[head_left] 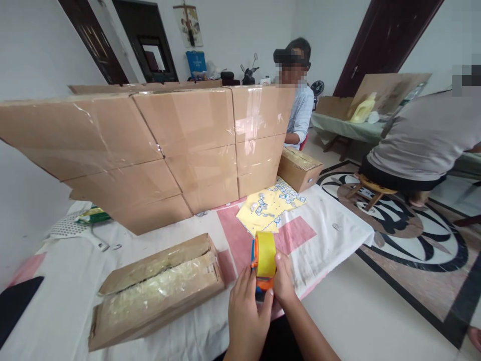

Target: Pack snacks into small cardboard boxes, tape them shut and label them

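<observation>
A tape dispenser (259, 284) in orange and blue, carrying a thick roll of yellow tape (266, 254), is held upright above the table's near edge. Around its left side and lower part my left hand (245, 301) is closed, with the thumb in front. My right hand (284, 281) grips the right side, its thumb against the roll. Just beyond the dispenser lies a yellow sheet (259, 210) with blue-and-white printed pieces. To the left of my hands rests a long cardboard box (161, 288) with shiny tape along its top seam.
Stacked cardboard boxes (203, 125) form a tall wall across the table. Another taped box (300, 168) stands at the far right corner of the white-and-pink tablecloth (319, 230). A co-worker (302, 110) is behind the wall; another person (421, 135) sits on a stool to the right.
</observation>
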Tool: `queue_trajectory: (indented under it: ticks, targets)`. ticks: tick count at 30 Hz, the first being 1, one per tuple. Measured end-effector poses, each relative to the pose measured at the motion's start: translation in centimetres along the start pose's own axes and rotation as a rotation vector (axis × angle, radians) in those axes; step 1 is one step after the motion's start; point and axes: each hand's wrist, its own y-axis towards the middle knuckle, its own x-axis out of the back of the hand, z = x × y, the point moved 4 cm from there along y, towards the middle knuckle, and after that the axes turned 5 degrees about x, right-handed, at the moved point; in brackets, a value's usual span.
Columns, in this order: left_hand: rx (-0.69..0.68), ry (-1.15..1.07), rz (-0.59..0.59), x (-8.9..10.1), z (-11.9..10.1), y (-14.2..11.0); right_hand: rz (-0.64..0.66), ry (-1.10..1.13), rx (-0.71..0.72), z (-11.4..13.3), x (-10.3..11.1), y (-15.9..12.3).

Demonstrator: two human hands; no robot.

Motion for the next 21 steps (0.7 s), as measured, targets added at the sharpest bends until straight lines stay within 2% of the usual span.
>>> queue_trajectory:
  ticks: [2, 5, 7, 10, 14, 17, 19, 21]
  targets:
    - [0.023, -0.034, 0.009, 0.5, 0.3, 0.5, -0.046, -0.011, -0.023, -0.5, 0.3, -0.2]
    - [0.070, -0.164, 0.137, 1.4, 0.8, 2.1, -0.092, -0.062, -0.045, -0.7, 0.5, -0.4]
    - [0.093, -0.281, 0.233, 1.9, 0.9, 3.0, -0.033, -0.060, -0.028, -0.2, 0.1, -0.3]
    - [0.135, -0.419, 0.262, 2.6, 0.8, 3.6, 0.078, -0.026, -0.019, 0.9, -0.7, 0.0]
    - [0.231, -0.500, 0.275, 3.5, 0.1, 3.0, 0.074, -0.043, -0.023, 1.8, -1.0, 0.3]
    - [0.285, -0.438, 0.332, 4.3, -0.6, 2.4, 0.052, -0.048, -0.034, 1.7, -1.0, 0.2]
    - [0.387, -0.464, 0.408, 4.3, -0.8, 1.8, 0.047, -0.035, -0.052, 1.5, -1.0, 0.1]
    - [0.527, -0.610, 0.508, 3.7, -0.6, 1.0, 0.051, -0.018, -0.074, 1.2, -1.0, 0.0]
